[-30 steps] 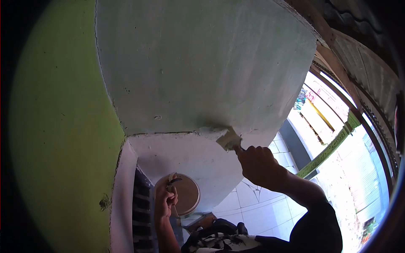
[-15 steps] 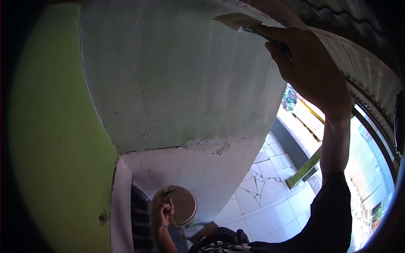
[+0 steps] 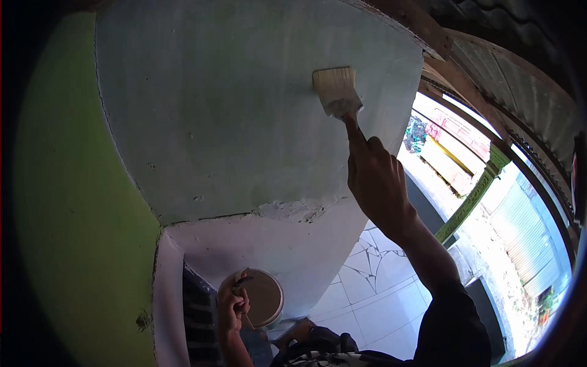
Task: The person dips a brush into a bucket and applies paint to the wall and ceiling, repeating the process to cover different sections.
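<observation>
My right hand is wrapped round the handle of a wide paintbrush. Its pale bristles lie against the greyish-green wall, pointing up. Low in the view, my left hand is closed on the handle of a round bucket, with a thin wire running down beside the fingers. The bucket hangs close to the pale lower wall and shows a brownish inside.
A bright green wall meets the painted one at a cracked corner on the left. Rough, peeling plaster marks the ledge. White floor tiles, a green post and wooden roof beams are at the right.
My right hand has brought the brush down and left from the wall's top edge, and its bristles now point upward. My left hand and the bucket stay nearly in place.
</observation>
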Motion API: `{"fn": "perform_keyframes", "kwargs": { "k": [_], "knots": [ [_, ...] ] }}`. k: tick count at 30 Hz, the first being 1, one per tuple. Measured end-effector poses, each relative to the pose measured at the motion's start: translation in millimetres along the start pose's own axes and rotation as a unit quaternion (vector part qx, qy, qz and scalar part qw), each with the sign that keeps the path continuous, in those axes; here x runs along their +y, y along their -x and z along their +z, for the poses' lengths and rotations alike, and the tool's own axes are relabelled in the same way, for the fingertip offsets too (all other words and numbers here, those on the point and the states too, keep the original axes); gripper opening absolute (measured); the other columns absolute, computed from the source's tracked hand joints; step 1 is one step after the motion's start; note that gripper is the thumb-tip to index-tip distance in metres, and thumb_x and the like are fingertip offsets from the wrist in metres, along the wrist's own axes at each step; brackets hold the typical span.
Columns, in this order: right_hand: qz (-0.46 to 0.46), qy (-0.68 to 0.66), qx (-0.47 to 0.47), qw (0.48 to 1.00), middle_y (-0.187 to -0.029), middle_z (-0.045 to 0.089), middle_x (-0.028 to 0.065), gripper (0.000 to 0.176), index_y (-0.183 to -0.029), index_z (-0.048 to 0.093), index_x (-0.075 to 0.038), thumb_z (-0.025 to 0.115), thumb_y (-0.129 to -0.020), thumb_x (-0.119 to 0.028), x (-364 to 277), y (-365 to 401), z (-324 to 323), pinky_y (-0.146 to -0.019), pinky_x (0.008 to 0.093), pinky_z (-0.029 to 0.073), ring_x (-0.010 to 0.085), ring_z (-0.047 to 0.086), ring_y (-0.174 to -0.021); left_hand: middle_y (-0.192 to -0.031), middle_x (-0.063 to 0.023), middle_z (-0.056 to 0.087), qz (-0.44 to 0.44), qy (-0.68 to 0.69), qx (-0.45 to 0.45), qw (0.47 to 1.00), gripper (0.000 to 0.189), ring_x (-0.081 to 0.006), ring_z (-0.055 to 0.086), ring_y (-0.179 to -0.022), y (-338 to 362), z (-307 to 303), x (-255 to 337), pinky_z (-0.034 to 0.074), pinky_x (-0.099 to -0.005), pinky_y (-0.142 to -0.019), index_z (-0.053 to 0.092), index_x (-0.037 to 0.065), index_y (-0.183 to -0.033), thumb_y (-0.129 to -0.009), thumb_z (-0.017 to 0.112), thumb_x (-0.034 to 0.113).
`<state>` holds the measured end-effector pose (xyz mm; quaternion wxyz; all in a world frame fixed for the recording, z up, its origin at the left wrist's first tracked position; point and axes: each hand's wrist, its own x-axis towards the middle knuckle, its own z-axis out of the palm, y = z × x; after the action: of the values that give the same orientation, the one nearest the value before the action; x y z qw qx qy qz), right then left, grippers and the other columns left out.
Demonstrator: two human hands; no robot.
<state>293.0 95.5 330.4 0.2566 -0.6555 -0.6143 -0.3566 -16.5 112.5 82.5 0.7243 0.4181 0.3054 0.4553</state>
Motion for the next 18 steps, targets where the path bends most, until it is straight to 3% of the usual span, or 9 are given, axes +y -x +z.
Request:
{"fn": "perform_keyframes", "kwargs": {
  "k": [2, 5, 8, 10, 12, 13, 14, 16, 18],
  "knots": [
    [-0.005, 0.051, -0.092, 0.994, -0.074, 0.051, 0.0126, 0.062, -0.143, 0.038, 0.002, 0.055, -0.083, -0.004, -12, 49, 11, -0.041, 0.0319, 0.048, 0.0165, 0.054, -0.042, -0.058, -0.0006, 0.037, 0.002, 0.001, -0.007, 1.000, 0.062, -0.0077, 0.030, -0.043, -1, -1, -3, 0.027, -0.0235, -0.041, 0.049, -0.007, -0.129, -0.071, 0.049, 0.016],
    [-0.019, 0.038, -0.345, 0.938, -0.076, 0.058, 0.0177, 0.060, -0.143, 0.035, 0.003, 0.051, -0.086, -0.010, -25, 111, 21, -0.055, 0.0379, 0.056, 0.0273, 0.067, -0.059, -0.059, -0.0006, 0.038, 0.002, 0.003, -0.014, 1.000, 0.061, -0.0079, 0.031, -0.043, -6, 0, -5, 0.027, -0.0238, -0.041, 0.049, -0.007, -0.128, -0.071, 0.048, 0.015],
    [-0.037, -0.083, -0.465, 0.881, -0.081, 0.062, 0.0214, 0.032, -0.114, 0.056, 0.003, 0.053, -0.085, -0.010, 4, 128, 44, -0.065, 0.0455, 0.057, 0.0372, 0.069, -0.074, -0.059, -0.0004, 0.037, -0.015, -0.006, -0.011, 1.000, 0.059, -0.0083, 0.031, -0.043, -8, 7, -6, 0.027, -0.0240, -0.041, 0.050, -0.007, -0.127, -0.072, 0.048, 0.014],
    [-0.011, -0.087, -0.454, 0.887, -0.088, 0.063, 0.0231, 0.021, -0.099, 0.058, 0.002, 0.054, -0.083, -0.010, 14, 90, 28, -0.071, 0.0485, 0.057, 0.0387, 0.068, -0.079, -0.059, -0.0004, 0.037, -0.027, -0.017, -0.014, 0.999, 0.058, -0.0084, 0.031, -0.043, -10, 12, -4, 0.027, -0.0241, -0.041, 0.050, -0.007, -0.126, -0.072, 0.048, 0.014],
    [-0.037, -0.057, -0.429, 0.901, -0.086, 0.066, 0.0200, 0.028, -0.111, 0.065, -0.001, 0.053, -0.086, -0.007, 32, 38, 14, -0.074, 0.0437, 0.057, 0.0343, 0.068, -0.084, -0.059, 0.0000, 0.037, -0.023, -0.009, -0.026, 0.999, 0.057, -0.0081, 0.031, -0.043, -10, 17, -3, 0.027, -0.0243, -0.042, 0.050, -0.006, -0.126, -0.073, 0.049, 0.015],
    [-0.041, -0.051, -0.418, 0.906, -0.096, 0.064, 0.0237, 0.027, -0.103, 0.060, 0.003, 0.054, -0.081, -0.011, 37, 7, -1, -0.082, 0.0442, 0.055, 0.0370, 0.067, -0.091, -0.059, 0.0000, 0.037, -0.025, -0.012, -0.028, 0.999, 0.057, -0.0081, 0.031, -0.043, -11, 19, -2, 0.027, -0.0243, -0.042, 0.050, -0.006, -0.126, -0.073, 0.049, 0.015],
    [-0.003, -0.027, -0.421, 0.907, -0.102, 0.063, 0.0158, 0.027, -0.110, 0.068, -0.007, 0.056, -0.087, -0.012, 32, -29, -31, -0.092, 0.0414, 0.050, 0.0272, 0.060, -0.104, -0.059, 0.0003, 0.036, -0.027, -0.012, -0.029, 0.999, 0.057, -0.0081, 0.031, -0.044, -11, 19, -2, 0.027, -0.0244, -0.042, 0.051, -0.006, -0.126, -0.073, 0.049, 0.015],
    [-0.005, 0.008, -0.375, 0.927, -0.104, 0.062, 0.0121, 0.023, -0.106, 0.071, -0.010, 0.059, -0.088, -0.017, 26, -91, -88, -0.093, 0.0379, 0.048, 0.0248, 0.057, -0.109, -0.059, 0.0007, 0.035, -0.029, -0.015, -0.030, 0.999, 0.057, -0.0080, 0.030, -0.044, -12, 21, -1, 0.027, -0.0245, -0.043, 0.051, -0.006, -0.125, -0.073, 0.050, 0.016],
    [0.008, 0.129, -0.296, 0.946, -0.098, 0.063, 0.0084, 0.025, -0.107, 0.071, -0.009, 0.062, -0.090, -0.025, 16, -131, -131, -0.082, 0.0328, 0.052, 0.0183, 0.064, -0.085, -0.059, 0.0013, 0.034, -0.026, -0.007, -0.023, 0.999, 0.057, -0.0079, 0.030, -0.045, -10, 25, -1, 0.025, -0.0246, -0.042, 0.051, -0.007, -0.125, -0.073, 0.051, 0.016]
  ]
}}
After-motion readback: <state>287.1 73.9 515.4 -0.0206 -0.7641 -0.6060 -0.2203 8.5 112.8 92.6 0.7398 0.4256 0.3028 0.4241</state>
